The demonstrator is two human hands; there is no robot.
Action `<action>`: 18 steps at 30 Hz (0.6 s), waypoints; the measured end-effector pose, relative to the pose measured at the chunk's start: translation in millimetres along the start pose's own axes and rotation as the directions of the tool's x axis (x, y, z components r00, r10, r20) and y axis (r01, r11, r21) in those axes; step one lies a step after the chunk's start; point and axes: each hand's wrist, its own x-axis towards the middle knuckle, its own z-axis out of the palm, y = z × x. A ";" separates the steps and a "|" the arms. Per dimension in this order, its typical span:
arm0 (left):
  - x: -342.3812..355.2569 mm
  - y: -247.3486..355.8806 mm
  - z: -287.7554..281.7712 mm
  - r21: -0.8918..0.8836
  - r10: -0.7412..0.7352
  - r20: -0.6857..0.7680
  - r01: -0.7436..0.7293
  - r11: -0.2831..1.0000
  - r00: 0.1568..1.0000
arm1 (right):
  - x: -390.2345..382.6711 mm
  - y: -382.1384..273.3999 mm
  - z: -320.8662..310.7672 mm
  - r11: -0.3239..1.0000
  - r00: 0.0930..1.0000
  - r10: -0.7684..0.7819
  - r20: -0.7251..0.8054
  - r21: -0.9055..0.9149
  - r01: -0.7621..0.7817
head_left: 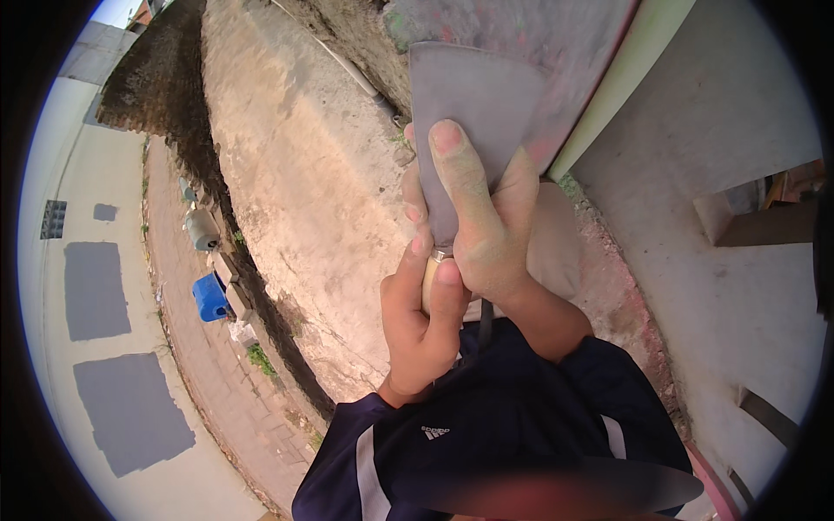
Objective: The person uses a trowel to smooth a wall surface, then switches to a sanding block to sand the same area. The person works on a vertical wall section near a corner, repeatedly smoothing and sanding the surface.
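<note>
A wide grey putty-knife blade (476, 91) points away from me, its pale handle (428, 292) toward my body. My left hand (417, 334) is closed around that handle, thumb near the metal collar. My right hand (486, 230) grips the blade from its right side, thumb pressed along the face and pale dust on the skin; some fingertips show at the blade’s left edge, the other fingers are partly hidden behind it.
Rough concrete ground (287, 200) is bordered by a dark gutter and a pipe (347, 65). A blue container (209, 298) sits beside the brick path (217, 399). The left wall (52, 365) has grey patches; a grey wall (747, 321) with a green edge (615, 87) is close at right.
</note>
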 end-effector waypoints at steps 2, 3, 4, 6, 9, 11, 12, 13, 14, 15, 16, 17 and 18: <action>-3.3 13.0 -8.9 -0.025 0.016 0.020 -0.015 1.000 1.000 | -2.7 0.1 5.7 0.998 1.000 0.010 -0.008 0.062 -0.009; -4.9 16.3 -11.5 -0.078 0.066 0.025 -0.064 0.995 0.997 | -2.9 0.8 7.8 0.996 1.000 0.008 -0.001 0.088 -0.007; -6.7 17.4 -12.6 -0.061 -0.007 0.018 0.009 0.998 1.000 | -4.2 0.9 9.2 0.993 1.000 0.004 0.008 0.117 -0.005; -5.7 11.6 -14.9 -0.107 -0.037 -0.002 0.037 0.994 0.999 | -1.9 3.8 9.8 0.999 0.998 -0.026 0.052 0.044 0.023; -4.7 -6.8 -13.7 -0.262 -0.026 -0.030 0.017 0.965 0.999 | -2.5 6.6 6.9 0.987 0.976 0.039 0.212 -0.158 -0.005; -3.4 -17.0 -13.3 -0.322 -0.019 -0.002 0.017 0.946 1.000 | -5.7 6.0 3.9 0.988 0.990 0.054 0.133 -0.152 -0.034; -1.9 -20.8 -14.0 -0.249 0.008 0.049 0.005 0.969 0.999 | -8.5 5.6 2.9 0.982 0.993 0.103 0.065 -0.164 -0.092; -2.1 -23.1 -13.1 -0.175 0.023 0.094 -0.006 0.985 0.995 | -11.0 3.6 0.5 0.996 1.000 0.025 -0.018 -0.080 -0.026; -1.3 -24.4 -13.7 -0.119 0.066 0.127 -0.051 0.992 0.990 | -12.7 2.7 -0.9 0.998 0.999 -0.001 -0.038 -0.071 -0.002; -1.5 -24.6 -11.8 -0.133 0.043 0.128 -0.026 0.991 0.991 | -13.3 0.4 -3.2 0.998 0.998 -0.024 -0.058 -0.060 0.021; -0.9 -24.3 -10.4 -0.134 0.039 0.129 -0.022 0.991 0.991 | -13.3 -1.1 -4.7 0.998 0.996 -0.048 -0.072 -0.054 0.044; -0.2 -23.2 -8.8 -0.132 0.033 0.135 -0.015 0.991 0.990 | -11.2 -3.0 -6.8 0.994 0.998 -0.046 -0.050 -0.099 0.041; 0.9 -21.8 -7.3 -0.131 0.010 0.143 0.009 0.991 0.990 | -9.6 -3.7 -6.6 0.995 1.000 -0.012 -0.027 -0.101 0.009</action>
